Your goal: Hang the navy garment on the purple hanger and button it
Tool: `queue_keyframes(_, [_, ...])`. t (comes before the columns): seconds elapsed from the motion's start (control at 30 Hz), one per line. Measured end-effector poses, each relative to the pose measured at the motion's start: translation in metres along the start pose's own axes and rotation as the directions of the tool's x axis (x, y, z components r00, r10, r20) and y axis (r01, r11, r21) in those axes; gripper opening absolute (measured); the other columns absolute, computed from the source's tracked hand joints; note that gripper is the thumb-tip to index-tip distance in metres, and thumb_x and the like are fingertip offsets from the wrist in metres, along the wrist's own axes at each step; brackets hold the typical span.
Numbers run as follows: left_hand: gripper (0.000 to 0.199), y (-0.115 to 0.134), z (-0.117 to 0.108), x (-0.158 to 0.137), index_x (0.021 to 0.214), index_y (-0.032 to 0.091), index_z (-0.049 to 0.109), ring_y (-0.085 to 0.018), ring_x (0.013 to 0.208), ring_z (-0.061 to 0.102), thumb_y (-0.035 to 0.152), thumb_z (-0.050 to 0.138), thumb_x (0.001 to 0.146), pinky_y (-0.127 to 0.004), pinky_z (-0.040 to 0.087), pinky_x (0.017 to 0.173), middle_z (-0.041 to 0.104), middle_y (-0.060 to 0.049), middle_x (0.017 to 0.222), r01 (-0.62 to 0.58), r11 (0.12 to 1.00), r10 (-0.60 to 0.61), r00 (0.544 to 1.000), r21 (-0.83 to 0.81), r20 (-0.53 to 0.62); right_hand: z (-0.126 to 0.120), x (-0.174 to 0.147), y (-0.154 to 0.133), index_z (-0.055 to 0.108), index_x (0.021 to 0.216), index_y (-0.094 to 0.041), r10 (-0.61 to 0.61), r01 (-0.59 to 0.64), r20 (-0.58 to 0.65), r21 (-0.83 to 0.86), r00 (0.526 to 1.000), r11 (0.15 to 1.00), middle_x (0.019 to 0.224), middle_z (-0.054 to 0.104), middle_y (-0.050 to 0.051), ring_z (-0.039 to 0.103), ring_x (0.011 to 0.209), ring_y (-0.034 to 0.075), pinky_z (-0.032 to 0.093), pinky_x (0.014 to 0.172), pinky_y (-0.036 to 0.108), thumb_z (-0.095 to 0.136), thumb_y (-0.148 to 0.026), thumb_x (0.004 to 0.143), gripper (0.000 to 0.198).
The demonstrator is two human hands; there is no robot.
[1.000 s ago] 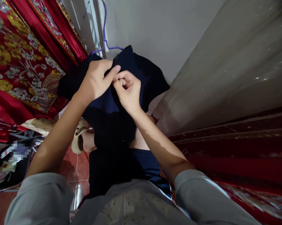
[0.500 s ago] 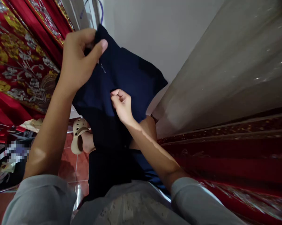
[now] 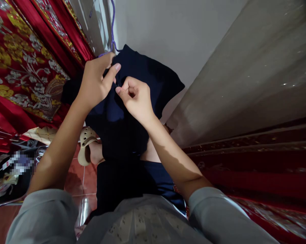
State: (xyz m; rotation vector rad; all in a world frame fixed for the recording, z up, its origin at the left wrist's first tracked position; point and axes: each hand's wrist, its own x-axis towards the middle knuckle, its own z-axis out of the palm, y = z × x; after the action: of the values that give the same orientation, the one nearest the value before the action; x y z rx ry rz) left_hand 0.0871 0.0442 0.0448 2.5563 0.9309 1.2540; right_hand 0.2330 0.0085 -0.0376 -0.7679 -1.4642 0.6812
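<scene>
A dark navy shirt [image 3: 155, 76] hangs in front of me from a purple hanger [image 3: 113, 28] against the pale wall. Its hem drops toward my legs. My left hand [image 3: 95, 79] is closed on the shirt's upper part just below the hanger, thumb on top of the cloth. Close beside it, my right hand [image 3: 139, 98] pinches the front of the shirt between thumb and curled forefinger. Whether a button or only the cloth edge sits in that pinch is too small to tell.
Red cloth with gold and silver flowers [image 3: 23, 57] hangs at the left. A shiny grey cloth [image 3: 226, 84] and a dark red one [image 3: 244, 176] fill the right. A beige clog [image 3: 86, 137] is on my foot, on red floor tiles [image 3: 75, 179]. A black tray of items [image 3: 15, 183] is at lower left.
My right hand has moved up the shirt front and now works next to my left hand. My left hand has come down and right slightly, and more of the purple hanger shows.
</scene>
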Motion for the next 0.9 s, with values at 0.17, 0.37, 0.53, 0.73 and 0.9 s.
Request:
queue_keyframes(0.17, [0.038,-0.011,0.013,-0.003,0.081,0.027,0.057,-0.017,0.057,0.055,0.057,0.051,0.103,-0.036,0.044,0.064,0.053,0.001,0.061,-0.095,0.99,0.103,0.991,0.102,-0.085,-0.001,0.003,0.008,0.04,0.069,-0.022,0.058,-0.063,0.051,0.107,0.997,0.992,0.061,0.036,-0.004,0.038,0.056,0.009,0.036,0.053,0.024,0.07,-0.035,0.094,0.041])
queue_keyframes(0.37, [0.03,-0.011,0.005,-0.013,0.11,0.03,0.06,-0.023,0.093,0.065,0.057,0.053,0.102,-0.041,0.051,0.083,0.066,-0.007,0.103,-0.109,0.99,0.121,0.982,0.091,-0.142,-0.002,-0.001,0.007,0.054,0.077,-0.019,0.151,-0.166,0.085,0.224,0.985,0.96,0.058,0.043,-0.005,0.04,0.053,0.008,0.034,0.05,0.021,0.063,-0.035,0.097,0.027])
queue_keyframes(0.53, [0.029,-0.012,0.026,-0.065,0.106,0.024,0.055,-0.023,0.09,0.059,0.049,0.063,0.097,-0.04,0.049,0.08,0.058,-0.007,0.098,-0.048,0.972,0.133,0.918,0.229,-0.373,-0.002,0.001,0.002,0.059,0.076,-0.017,0.236,-0.264,0.125,0.309,0.964,0.914,0.055,0.046,-0.005,0.04,0.048,0.006,0.033,0.048,0.02,0.063,-0.032,0.096,0.025])
queue_keyframes(0.73, [0.015,-0.021,0.063,-0.091,0.088,0.019,0.056,-0.02,0.075,0.061,0.022,0.049,0.102,-0.034,0.047,0.075,0.061,-0.005,0.079,0.091,0.97,-0.059,0.987,0.225,-0.148,0.002,0.005,-0.001,0.054,0.066,-0.017,0.244,-0.28,0.146,0.339,0.959,0.898,0.05,0.042,-0.006,0.035,0.046,0.005,0.03,0.046,0.021,0.069,-0.033,0.092,0.033])
queue_keyframes(0.9, [0.016,-0.018,0.07,-0.088,0.082,0.019,0.055,-0.018,0.072,0.06,0.022,0.055,0.097,-0.031,0.048,0.073,0.061,-0.003,0.077,0.109,0.982,-0.086,0.985,0.156,-0.152,-0.001,0.017,-0.01,0.053,0.07,-0.019,0.245,-0.286,0.161,0.32,0.956,0.903,0.052,0.04,-0.006,0.035,0.047,0.006,0.031,0.046,0.02,0.068,-0.033,0.093,0.031])
